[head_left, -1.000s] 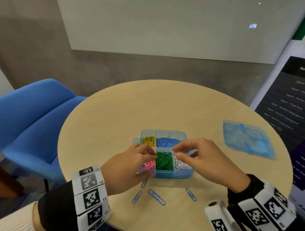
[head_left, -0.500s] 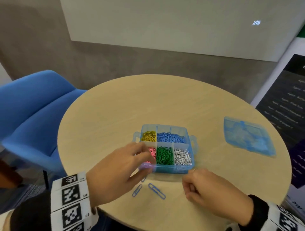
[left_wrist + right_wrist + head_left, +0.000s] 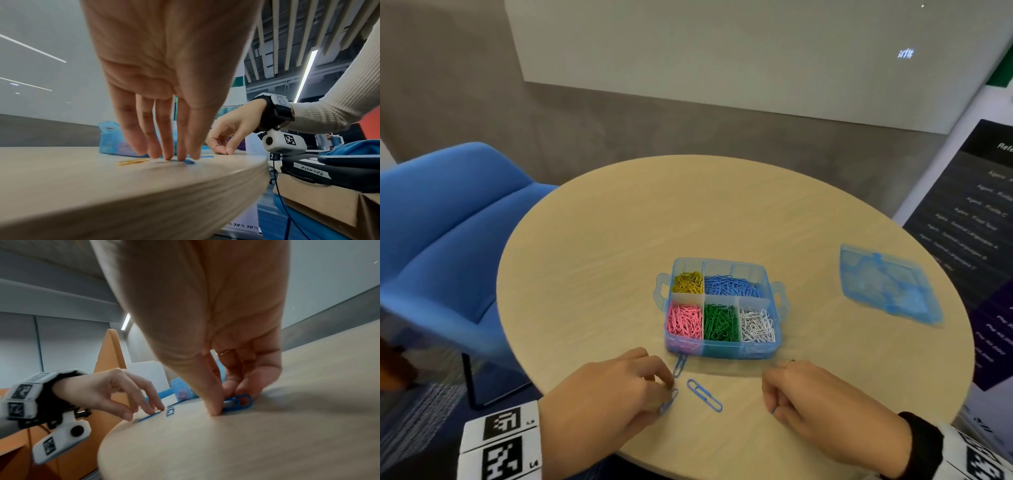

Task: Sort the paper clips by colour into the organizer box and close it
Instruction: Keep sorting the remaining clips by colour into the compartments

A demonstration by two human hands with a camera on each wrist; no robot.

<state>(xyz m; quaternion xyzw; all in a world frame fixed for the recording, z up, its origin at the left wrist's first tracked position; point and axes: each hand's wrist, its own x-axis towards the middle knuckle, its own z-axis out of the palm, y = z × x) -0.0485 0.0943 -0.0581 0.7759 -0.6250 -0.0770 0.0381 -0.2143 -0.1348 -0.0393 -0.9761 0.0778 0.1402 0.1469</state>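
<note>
The open blue organizer box [image 3: 774, 347] sits mid-table with yellow, blue, pink, green and white clips in separate compartments. In front of it, my left hand [image 3: 666, 390] reaches down with straight fingers touching a blue paper clip [image 3: 668, 401] that lies flat on the table; the left wrist view shows this blue clip [image 3: 188, 161] under the fingertips. My right hand [image 3: 774, 407] pinches another blue clip [image 3: 238, 402] between thumb and fingers at the table surface. Two more blue clips lie loose: one between the hands [image 3: 703, 394], one against the box front [image 3: 680, 365].
The box's blue lid [image 3: 887, 284] lies apart at the table's right side. A yellow clip [image 3: 132, 161] lies on the table left of my left fingers. The round table edge [image 3: 688, 466] is just behind both hands. A blue chair [image 3: 448, 240] stands at the left.
Both hands have left the box and come back to the near table edge. The right hand has closed on a blue clip; the left has dropped from the box's left side onto another.
</note>
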